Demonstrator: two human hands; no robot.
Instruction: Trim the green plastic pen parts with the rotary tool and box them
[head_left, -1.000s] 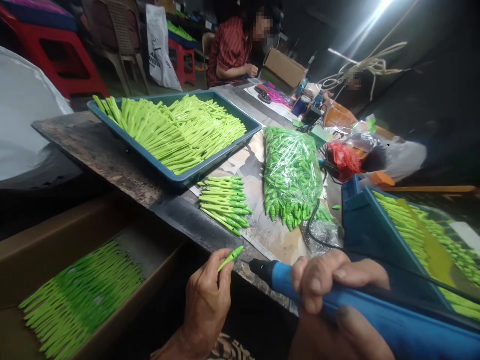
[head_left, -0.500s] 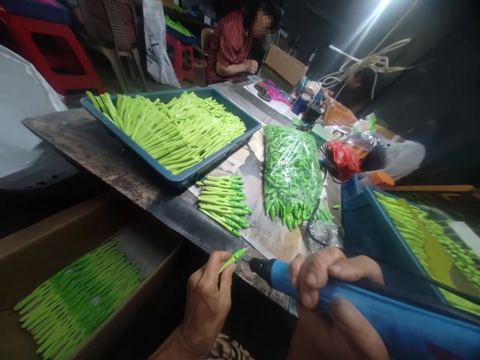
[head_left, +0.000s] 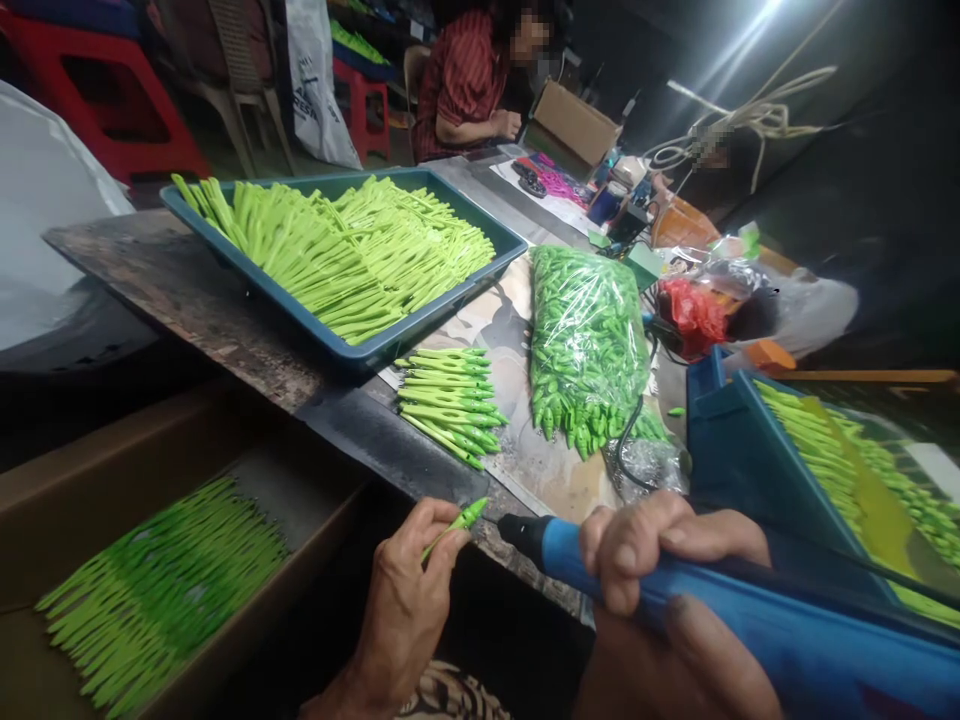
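Observation:
My left hand [head_left: 401,600] pinches a slim green plastic piece [head_left: 472,514] with a pointed tip between thumb and fingers, near the table's front edge. My right hand [head_left: 660,560] is wrapped around a thick blue electric screwdriver [head_left: 561,548]. Its thin bit points left at the green piece; whether they touch I cannot tell. Just beyond my hands, several similar green pieces [head_left: 450,400] lie side by side on the table. A clear plastic bag [head_left: 589,335] full of small green pointed parts lies to their right.
A dark blue tray [head_left: 352,352] heaped with light green sticks stands at the back left. Below left, a cardboard box [head_left: 300,590] holds rows of green pieces. At right is a blue bin [head_left: 720,440] with more parts. A person [head_left: 465,90] in a red striped shirt sits across the table.
The green piece has turned slightly in my left fingers, which have shifted a little up its length. My right hand and the screwdriver stay almost still.

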